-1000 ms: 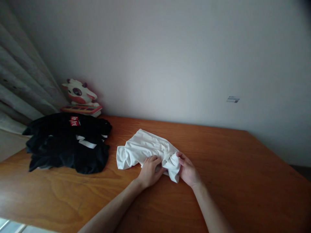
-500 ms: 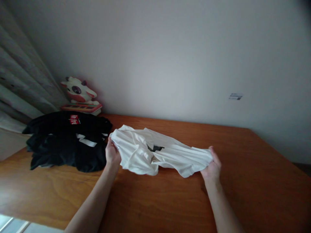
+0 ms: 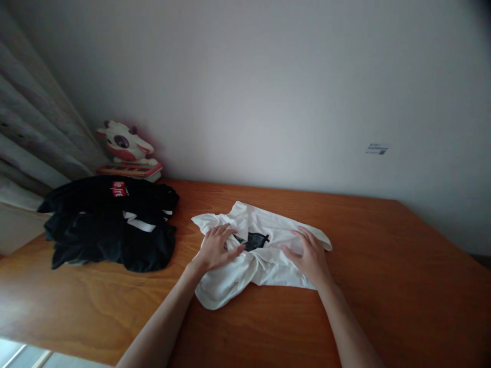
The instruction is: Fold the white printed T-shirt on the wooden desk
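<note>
White shirt [image 3: 264, 253]: lying crumpled on the desk [image 3: 383, 286], about the middle of it, with a small black patch showing on the cloth.
Left hand [image 3: 215, 249]: resting palm down on the left part of the white shirt, fingers [image 3: 222, 232] spread and flat, clutching nothing.
Right hand [image 3: 310, 257]: pressing on the right part of the white shirt, fingers lying loose and unclenched on the cloth.
Step in hand: it is looking like the spreading and smoothing stage; the white shirt is still bunching near its front edge, so it is not yet lying flat.
Next move: it is likely calling for both palms sliding outward from the black patch, pulling the wrinkled front part straight without dragging the whole white shirt along.
Black clothes [image 3: 109, 225]: piling up to the left of the white shirt, close by but apart.
Toy cow [image 3: 125, 145]: sitting behind the black clothes, against the wall [image 3: 268, 92].
Curtain [image 3: 34, 138]: hanging far left of the white shirt.
</note>
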Motion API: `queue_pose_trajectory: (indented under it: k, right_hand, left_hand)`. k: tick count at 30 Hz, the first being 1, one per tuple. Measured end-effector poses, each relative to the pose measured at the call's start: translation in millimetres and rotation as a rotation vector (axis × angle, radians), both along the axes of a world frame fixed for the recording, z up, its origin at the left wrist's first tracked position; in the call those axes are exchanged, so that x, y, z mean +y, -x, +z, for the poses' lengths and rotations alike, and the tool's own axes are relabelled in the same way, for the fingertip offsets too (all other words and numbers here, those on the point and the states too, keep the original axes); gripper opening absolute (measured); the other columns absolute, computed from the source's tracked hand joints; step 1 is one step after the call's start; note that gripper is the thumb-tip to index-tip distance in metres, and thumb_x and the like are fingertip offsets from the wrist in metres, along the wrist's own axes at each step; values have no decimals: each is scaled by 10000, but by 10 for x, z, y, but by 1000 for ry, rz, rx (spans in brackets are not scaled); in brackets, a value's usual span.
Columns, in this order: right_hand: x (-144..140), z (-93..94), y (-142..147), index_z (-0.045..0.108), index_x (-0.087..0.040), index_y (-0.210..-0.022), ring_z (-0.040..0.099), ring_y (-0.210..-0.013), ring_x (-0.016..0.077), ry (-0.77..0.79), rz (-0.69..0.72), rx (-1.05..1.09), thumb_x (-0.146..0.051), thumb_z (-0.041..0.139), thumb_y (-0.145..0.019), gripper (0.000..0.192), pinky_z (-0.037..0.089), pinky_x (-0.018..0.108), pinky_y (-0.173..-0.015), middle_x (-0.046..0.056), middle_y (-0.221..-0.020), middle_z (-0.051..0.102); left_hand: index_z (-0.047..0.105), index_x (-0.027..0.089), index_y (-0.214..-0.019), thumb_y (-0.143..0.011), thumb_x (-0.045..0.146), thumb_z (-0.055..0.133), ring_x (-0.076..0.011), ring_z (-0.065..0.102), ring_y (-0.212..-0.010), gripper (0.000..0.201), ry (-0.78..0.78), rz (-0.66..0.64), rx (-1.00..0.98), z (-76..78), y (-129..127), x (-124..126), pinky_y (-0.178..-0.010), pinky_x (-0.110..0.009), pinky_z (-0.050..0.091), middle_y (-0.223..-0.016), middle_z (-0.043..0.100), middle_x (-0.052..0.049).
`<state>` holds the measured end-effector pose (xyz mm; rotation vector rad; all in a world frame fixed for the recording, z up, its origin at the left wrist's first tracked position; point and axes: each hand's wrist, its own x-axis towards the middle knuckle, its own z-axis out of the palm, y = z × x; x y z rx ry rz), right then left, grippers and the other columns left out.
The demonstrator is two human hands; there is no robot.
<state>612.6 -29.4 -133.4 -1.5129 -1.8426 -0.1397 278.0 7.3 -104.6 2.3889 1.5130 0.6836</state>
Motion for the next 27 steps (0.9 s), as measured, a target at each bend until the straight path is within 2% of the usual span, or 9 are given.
queue_pose_trajectory:
  k: [3, 6, 9, 13, 17, 20, 23, 25, 27]
  right_hand:
    - [-12, -28, 69, 689, -236, -1155, 649, -1123, 312, 140, 6, -89, -488, 592, -935, 348, 495, 435, -910, 128, -1190, 704]
    - [-16, -13, 76, 707, -239, -1026, 687, -963, 282, 209, 25, -43, -440, 548, -964, 264, 503, 375, -789, 96, -998, 734]
    - [-58, 29, 57, 692, -248, -951, 697, -866, 260, 234, 87, 71, -456, 525, -977, 269, 504, 358, -765, 74, -910, 747]
    - [-202, 63, -29, 684, -262, -929, 709, -845, 265, 255, 44, 218, -539, 520, -956, 323, 516, 375, -772, 70, -902, 766]
    - [-366, 60, -238, 667, -258, -899, 705, -858, 291, 188, -129, 331, -704, 505, -902, 475, 520, 395, -777, 101, -898, 766]
    - [-469, 85, -420, 651, -236, -866, 683, -829, 312, 54, -370, 461, -851, 493, -810, 637, 510, 409, -757, 144, -873, 748]
    - [-584, 150, -518, 639, -215, -881, 651, -785, 290, -59, -572, 612, -875, 520, -778, 679, 491, 395, -730, 140, -852, 731]
    - [-671, 209, -511, 643, -207, -905, 640, -762, 267, -47, -572, 666, -845, 551, -790, 654, 479, 369, -701, 111, -834, 728]
    - [-747, 278, -461, 669, -221, -857, 637, -716, 252, 111, -428, 616, -822, 593, -777, 611, 466, 347, -661, 79, -779, 725]
  left_hand:
    - [690, 248, -1264, -884, 475, 638, -364, 537, -1357, 445, 19, -67, 41, 14, 31, 19, -1140, -588, 382, -1468, 587, -149]
    - [731, 248, -1211, -853, 333, 634, -356, 559, -1337, 381, 43, -113, -22, 40, 72, 70, -1135, -566, 396, -1437, 617, -145]
    - [789, 264, -1090, -834, 266, 624, -345, 607, -1279, 304, 67, -143, -183, 48, 86, 105, -1132, -541, 411, -1368, 672, -132]
    - [813, 279, -1006, -788, 258, 683, -333, 670, -1173, 255, 150, -124, -496, 61, 95, 127, -1114, -477, 442, -1216, 755, -106]
    - [801, 280, -1021, -764, 252, 723, -294, 711, -1060, 270, 185, 104, -828, 119, 151, 162, -1042, -380, 491, -1025, 799, -55]
    - [787, 242, -1000, -812, 249, 686, -242, 700, -1050, 213, 35, 311, -1001, 137, 237, 226, -1002, -313, 498, -1028, 782, -54]
    - [751, 215, -993, -869, 285, 639, -219, 677, -1057, 181, -88, 448, -1091, 108, 329, 302, -1002, -308, 486, -1069, 750, -73]
    - [718, 212, -1011, -855, 303, 664, -220, 661, -1042, 188, -143, 510, -1099, 84, 364, 327, -988, -321, 486, -1068, 721, -79]
    - [697, 217, -998, -799, 315, 731, -222, 643, -967, 225, -200, 532, -1038, 76, 359, 312, -928, -316, 494, -1000, 696, -65]
